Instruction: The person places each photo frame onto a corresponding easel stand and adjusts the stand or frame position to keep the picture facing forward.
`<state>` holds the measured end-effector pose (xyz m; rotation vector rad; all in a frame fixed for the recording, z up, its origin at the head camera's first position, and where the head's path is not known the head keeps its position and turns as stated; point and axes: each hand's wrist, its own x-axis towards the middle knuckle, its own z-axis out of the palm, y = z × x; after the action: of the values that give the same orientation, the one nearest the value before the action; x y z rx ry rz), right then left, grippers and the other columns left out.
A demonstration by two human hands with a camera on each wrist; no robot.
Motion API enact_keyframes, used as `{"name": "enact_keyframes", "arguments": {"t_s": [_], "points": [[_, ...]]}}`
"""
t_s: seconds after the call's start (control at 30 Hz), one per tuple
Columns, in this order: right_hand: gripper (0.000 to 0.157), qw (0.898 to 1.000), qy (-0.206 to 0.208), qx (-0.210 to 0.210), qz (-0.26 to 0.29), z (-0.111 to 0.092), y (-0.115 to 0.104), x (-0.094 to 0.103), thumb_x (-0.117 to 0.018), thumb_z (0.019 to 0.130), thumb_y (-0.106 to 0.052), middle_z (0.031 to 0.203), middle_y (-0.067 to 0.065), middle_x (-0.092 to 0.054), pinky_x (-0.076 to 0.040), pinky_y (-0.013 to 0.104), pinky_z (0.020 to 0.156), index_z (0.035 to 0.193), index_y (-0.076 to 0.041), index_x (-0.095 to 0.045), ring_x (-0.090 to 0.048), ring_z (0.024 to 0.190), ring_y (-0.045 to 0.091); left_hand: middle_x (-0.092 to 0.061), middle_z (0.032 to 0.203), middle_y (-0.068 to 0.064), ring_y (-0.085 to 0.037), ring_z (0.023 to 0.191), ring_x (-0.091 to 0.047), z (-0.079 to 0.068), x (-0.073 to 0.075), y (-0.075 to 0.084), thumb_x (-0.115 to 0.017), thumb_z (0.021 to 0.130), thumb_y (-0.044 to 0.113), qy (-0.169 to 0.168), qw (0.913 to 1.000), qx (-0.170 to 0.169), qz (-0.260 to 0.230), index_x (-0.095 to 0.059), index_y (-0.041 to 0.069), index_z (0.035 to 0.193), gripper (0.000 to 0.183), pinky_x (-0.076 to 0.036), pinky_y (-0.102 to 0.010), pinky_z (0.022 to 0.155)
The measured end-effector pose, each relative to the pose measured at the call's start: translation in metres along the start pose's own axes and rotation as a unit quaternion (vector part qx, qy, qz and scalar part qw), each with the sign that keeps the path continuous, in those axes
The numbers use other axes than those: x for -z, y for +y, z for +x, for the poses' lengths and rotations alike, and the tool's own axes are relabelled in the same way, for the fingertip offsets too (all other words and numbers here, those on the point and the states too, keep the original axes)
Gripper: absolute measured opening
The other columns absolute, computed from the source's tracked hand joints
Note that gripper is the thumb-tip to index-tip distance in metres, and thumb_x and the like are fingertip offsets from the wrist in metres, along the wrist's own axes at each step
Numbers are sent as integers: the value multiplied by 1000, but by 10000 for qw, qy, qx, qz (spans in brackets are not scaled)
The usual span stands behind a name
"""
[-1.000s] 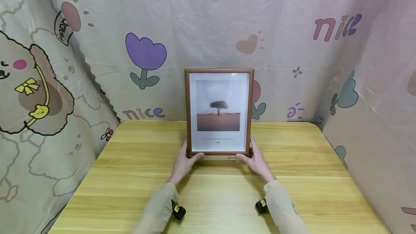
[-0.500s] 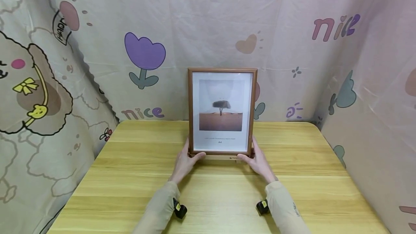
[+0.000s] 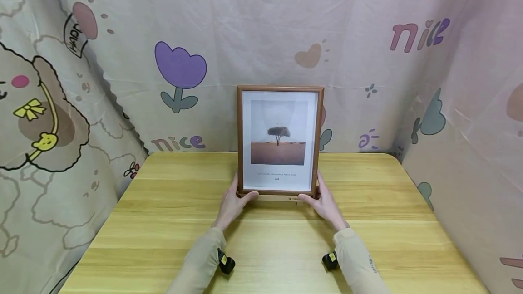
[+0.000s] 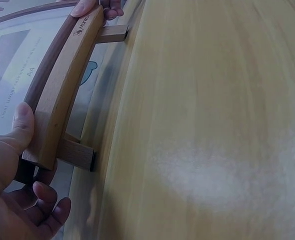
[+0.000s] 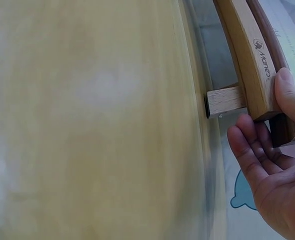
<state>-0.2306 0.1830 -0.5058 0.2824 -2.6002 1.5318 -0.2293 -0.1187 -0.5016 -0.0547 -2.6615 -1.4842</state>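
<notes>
A brown-framed picture (image 3: 278, 135) of a lone tree stands upright on a light wooden easel, whose ledge (image 3: 273, 198) shows along the bottom. At the picture's lower left corner my left hand (image 3: 230, 204) grips it, thumb on the front and the other fingers behind. My right hand (image 3: 326, 205) holds the lower right corner in the same way. In the left wrist view the left thumb (image 4: 22, 122) presses by the ledge's end, and a short easel leg (image 4: 76, 154) sticks out below. The right wrist view shows the ledge (image 5: 251, 65) with printed lettering.
The wooden table (image 3: 282, 248) reaches forward to a patterned cloth backdrop (image 3: 261, 40), close behind the picture. More cloth (image 3: 470, 162) hangs at both sides. Small black devices sit at both wrists, such as the left one (image 3: 226, 263).
The picture has shifted slightly right with both hands holding it, mostly over the first half second. Since then it has hardly moved.
</notes>
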Motion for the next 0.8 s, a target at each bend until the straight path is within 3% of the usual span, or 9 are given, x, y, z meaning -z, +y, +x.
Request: {"name": "enact_keyframes", "arguments": {"t_s": [0.6, 0.8], "points": [[107, 10000, 26, 71, 29, -1, 1, 0, -79, 87, -18, 114, 29, -71, -58, 40, 89, 164, -20, -6, -73, 95, 30, -56, 144, -24, -23, 97, -57, 0, -1, -1, -79, 83, 49, 3, 10000, -76, 42, -16, 17, 163, 107, -48, -36, 86], [106, 9999, -64, -85, -113, -2, 0, 1, -79, 88, -23, 115, 26, -69, -56, 46, 93, 164, -19, -4, -69, 99, 30, -66, 130, -20, -22, 90, -57, 0, 4, -1, -79, 83, 50, -78, 9999, 5, 134, -14, 20, 163, 108, -47, -34, 79]]}}
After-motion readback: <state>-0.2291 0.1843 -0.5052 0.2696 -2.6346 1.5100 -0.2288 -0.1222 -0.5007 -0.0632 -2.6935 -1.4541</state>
